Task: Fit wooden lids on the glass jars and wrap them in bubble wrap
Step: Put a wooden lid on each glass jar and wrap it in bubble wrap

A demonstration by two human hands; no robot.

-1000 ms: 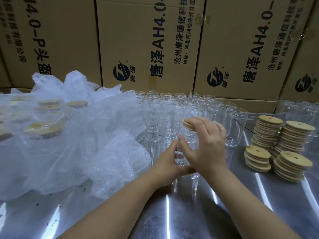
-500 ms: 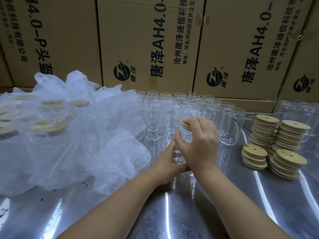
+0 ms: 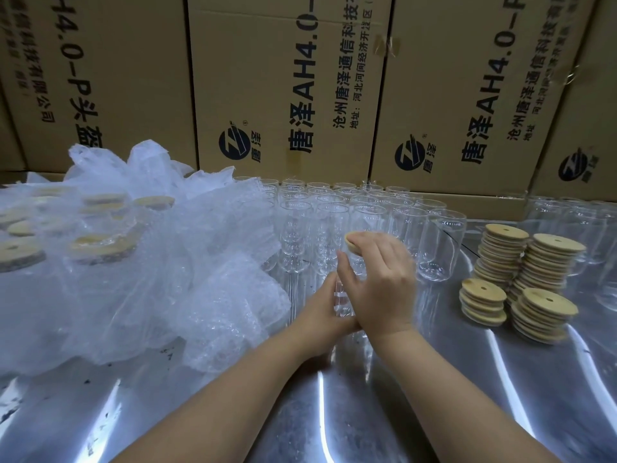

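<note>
I am steadying the glass jar (image 3: 341,297), my left hand (image 3: 321,317) gripping it. My right hand (image 3: 379,285) is clasping the wooden lid (image 3: 351,241) under its fingers, seating it.

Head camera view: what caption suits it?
Right hand fits a wooden lid onto a glass jar held by the left hand, beside lid stacks and bubble wrap.

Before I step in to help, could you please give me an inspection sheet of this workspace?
Surface: shiny metal table, dark specks near the wrap.
Job's things: glass jar in hand, wooden lid at its mouth; open jars in rows; lid stacks right; bubble wrap and wrapped jars left.
Clutter: thin plastic bag bunched behind the wrap.
Hands: left hand grips the jar; right hand holds the lid on top.
Cables: nothing seen.
Surroundings: printed cardboard boxes behind.
</note>
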